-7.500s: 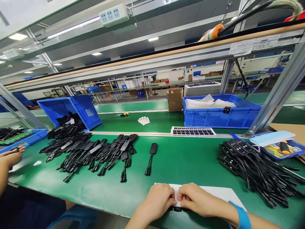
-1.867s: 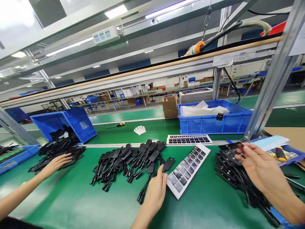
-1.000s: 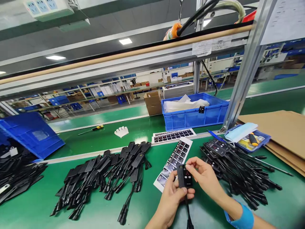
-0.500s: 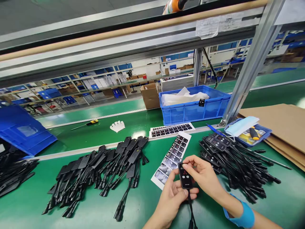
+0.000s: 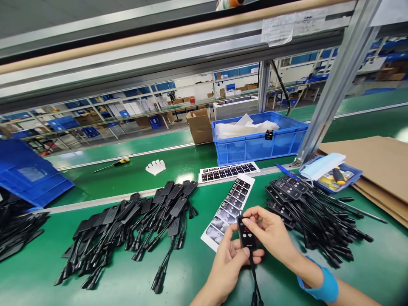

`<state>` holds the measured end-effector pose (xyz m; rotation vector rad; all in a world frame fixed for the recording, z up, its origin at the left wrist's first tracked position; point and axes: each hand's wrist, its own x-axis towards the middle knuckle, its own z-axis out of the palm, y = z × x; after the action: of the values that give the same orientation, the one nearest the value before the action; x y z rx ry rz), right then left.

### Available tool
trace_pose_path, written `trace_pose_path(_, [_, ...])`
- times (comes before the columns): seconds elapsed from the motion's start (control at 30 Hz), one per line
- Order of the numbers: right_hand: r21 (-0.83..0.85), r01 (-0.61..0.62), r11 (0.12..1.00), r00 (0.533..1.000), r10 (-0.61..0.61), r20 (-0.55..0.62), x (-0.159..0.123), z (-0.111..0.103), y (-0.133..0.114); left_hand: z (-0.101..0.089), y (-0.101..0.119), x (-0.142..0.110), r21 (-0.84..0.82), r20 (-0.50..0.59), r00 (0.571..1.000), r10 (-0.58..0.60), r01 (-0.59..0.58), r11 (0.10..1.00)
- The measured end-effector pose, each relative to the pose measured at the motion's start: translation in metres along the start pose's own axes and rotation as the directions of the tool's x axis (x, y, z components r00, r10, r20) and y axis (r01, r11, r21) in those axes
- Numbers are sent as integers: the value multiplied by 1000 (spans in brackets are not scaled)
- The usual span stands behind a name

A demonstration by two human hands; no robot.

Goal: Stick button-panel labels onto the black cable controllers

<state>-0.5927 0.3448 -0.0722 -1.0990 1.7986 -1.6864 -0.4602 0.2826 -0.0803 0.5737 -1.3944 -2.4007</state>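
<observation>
Both my hands hold one small black controller [image 5: 245, 233] with a cable hanging down from it. My left hand [image 5: 230, 263] grips its lower part from the left. My right hand [image 5: 270, 233] pinches its top end, thumb and fingers closed on it; a blue band sits on that wrist. Just behind the controller lies a white sticker sheet [image 5: 228, 208] with dark labels. A pile of unlabelled black controllers [image 5: 134, 221] lies to my left. A pile of labelled controllers [image 5: 306, 208] with cables lies to my right.
A second sticker sheet [image 5: 228, 171] lies at the belt edge. Behind stand a blue crate [image 5: 255, 144] with white bags, a cardboard box [image 5: 199, 126], a white glove [image 5: 156, 167] and a screwdriver [image 5: 116, 163]. A small blue tray [image 5: 331, 176], brown cardboard [image 5: 379, 165] and a metal post [image 5: 334, 85] are right.
Since 1.9 s ago my hands picked a controller and brought it together in front of me over the sticker sheet. In the last half second they barely moved; the view tilted slightly.
</observation>
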Motion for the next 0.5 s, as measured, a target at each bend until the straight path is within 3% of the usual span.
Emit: trace_pose_path(0.5, [-43, -7, 999, 1000, 6, -26, 1, 0, 0, 0, -3, 1, 37, 28, 999, 24, -25, 999])
